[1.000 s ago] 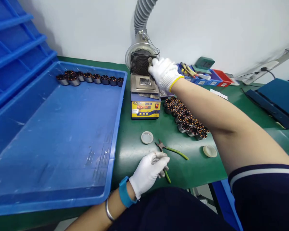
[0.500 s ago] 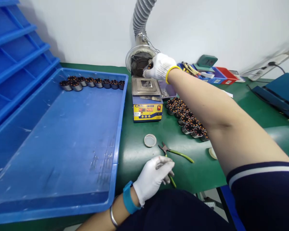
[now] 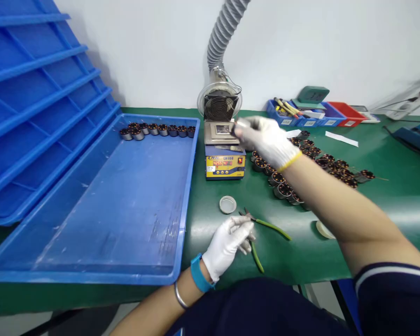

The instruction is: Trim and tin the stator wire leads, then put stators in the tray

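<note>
My right hand [image 3: 262, 137], in a white glove with a yellow cuff, is closed on a small dark cylindrical part [image 3: 237, 128], blurred by motion. It is just right of the metal top of a yellow and blue heating unit [image 3: 225, 167]. My left hand [image 3: 227, 245], gloved in white, rests low over the green bench, its fingers curled beside green-handled pliers [image 3: 273, 228]. Whether anything is between those fingers is hidden. A small round dish [image 3: 227, 204] lies just beyond them. Rows of metal cylinders with copper windings [image 3: 283, 190] stand under and beside my right forearm.
A large blue tray [image 3: 154, 186] on the left holds several cylinders along its far edge. Stacked blue trays [image 3: 38, 102] lean behind it. A fan [image 3: 220, 107] with a grey duct [image 3: 224, 35] stands behind the heater. Small bins [image 3: 338, 114] line the wall.
My right hand has drawn back from the fan area toward me and to the right, with the part in it. The camera view has shifted. My left hand keeps nearly the same pose.
</note>
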The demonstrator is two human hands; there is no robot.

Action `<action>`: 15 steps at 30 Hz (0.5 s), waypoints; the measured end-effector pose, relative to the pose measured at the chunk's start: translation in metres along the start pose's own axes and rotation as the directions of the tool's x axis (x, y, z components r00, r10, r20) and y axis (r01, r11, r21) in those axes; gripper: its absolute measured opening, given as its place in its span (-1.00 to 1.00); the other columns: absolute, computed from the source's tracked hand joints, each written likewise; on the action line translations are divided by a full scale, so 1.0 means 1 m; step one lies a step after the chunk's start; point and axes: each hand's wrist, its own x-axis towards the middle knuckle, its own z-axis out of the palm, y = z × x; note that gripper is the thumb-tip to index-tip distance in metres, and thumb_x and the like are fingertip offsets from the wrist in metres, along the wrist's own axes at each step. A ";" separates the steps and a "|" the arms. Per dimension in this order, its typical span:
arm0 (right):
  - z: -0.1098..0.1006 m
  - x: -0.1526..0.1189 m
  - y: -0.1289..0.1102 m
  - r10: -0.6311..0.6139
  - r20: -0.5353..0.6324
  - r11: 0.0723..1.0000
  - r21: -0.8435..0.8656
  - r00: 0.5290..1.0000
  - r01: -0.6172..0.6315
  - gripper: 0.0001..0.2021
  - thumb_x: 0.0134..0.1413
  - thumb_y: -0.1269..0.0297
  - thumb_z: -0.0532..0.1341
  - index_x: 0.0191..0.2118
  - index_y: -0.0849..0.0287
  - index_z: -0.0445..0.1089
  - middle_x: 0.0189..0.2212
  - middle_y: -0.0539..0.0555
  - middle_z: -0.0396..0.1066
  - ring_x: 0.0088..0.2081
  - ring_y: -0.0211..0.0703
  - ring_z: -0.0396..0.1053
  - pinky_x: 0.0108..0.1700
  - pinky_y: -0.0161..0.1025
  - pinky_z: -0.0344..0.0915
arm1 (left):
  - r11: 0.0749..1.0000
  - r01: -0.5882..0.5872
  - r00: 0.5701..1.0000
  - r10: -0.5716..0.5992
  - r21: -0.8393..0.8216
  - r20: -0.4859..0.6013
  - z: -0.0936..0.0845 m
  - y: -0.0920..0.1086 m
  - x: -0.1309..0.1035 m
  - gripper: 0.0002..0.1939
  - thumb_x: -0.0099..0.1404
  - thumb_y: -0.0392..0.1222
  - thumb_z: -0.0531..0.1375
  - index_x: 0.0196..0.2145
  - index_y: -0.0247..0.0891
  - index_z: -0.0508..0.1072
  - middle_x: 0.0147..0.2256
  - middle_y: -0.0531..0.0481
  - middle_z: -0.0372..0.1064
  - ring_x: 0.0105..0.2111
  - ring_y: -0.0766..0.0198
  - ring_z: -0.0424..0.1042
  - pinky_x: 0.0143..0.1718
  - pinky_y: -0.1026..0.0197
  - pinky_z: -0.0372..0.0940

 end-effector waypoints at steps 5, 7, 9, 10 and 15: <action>0.036 -0.125 0.017 0.138 0.064 0.952 0.268 0.988 -0.150 -0.41 -0.23 0.14 0.40 0.00 0.18 0.36 -0.27 0.11 0.54 -0.27 -0.03 0.55 -0.22 -0.06 0.56 | 0.940 -0.335 0.921 0.310 -0.072 -0.236 0.006 -0.004 -0.008 -0.16 0.11 0.43 0.35 0.10 -0.26 0.32 -0.23 -0.05 0.46 -0.47 0.33 0.41 -0.43 0.23 0.35; 0.049 -0.163 0.019 0.109 0.088 0.973 0.192 0.990 -0.124 -0.48 -0.18 0.18 0.38 -0.01 0.12 0.36 -0.21 0.13 0.55 -0.22 0.00 0.58 -0.17 -0.03 0.58 | 0.920 -0.385 0.885 0.345 -0.075 -0.313 0.008 -0.005 -0.012 -0.27 0.18 0.40 0.31 0.03 -0.25 0.38 -0.24 -0.02 0.45 -0.49 0.35 0.38 -0.52 0.27 0.30; 0.057 -0.187 0.020 -0.010 0.048 0.996 0.093 0.999 0.005 -0.53 -0.12 0.18 0.37 -0.02 0.09 0.36 -0.14 0.15 0.53 -0.16 0.03 0.58 -0.10 0.01 0.59 | 0.927 -0.359 0.883 0.299 -0.111 -0.361 0.010 -0.002 -0.019 -0.40 0.18 0.33 0.33 -0.13 -0.27 0.44 -0.34 0.02 0.43 -0.56 0.41 0.30 -0.61 0.32 0.18; 0.059 -0.193 0.020 -0.090 0.026 0.994 0.063 0.996 0.088 -0.54 -0.08 0.16 0.38 -0.02 0.09 0.35 -0.13 0.16 0.53 -0.14 0.04 0.58 -0.08 0.02 0.59 | 0.935 -0.324 0.896 0.253 -0.146 -0.364 0.010 0.001 -0.024 -0.44 0.15 0.28 0.37 -0.19 -0.28 0.46 -0.39 0.03 0.42 -0.59 0.43 0.26 -0.63 0.34 0.13; 0.046 -0.198 0.029 -0.422 0.038 0.907 0.034 0.906 0.420 -0.49 0.07 -0.02 0.39 0.07 0.05 0.34 -0.03 0.22 0.50 -0.02 0.11 0.57 -0.04 0.01 0.61 | 0.934 -0.259 0.929 0.170 -0.246 -0.330 -0.012 0.039 -0.056 -0.57 -0.01 0.05 0.46 -0.32 -0.30 0.50 -0.46 0.02 0.45 -0.68 0.44 0.25 -0.68 0.34 0.11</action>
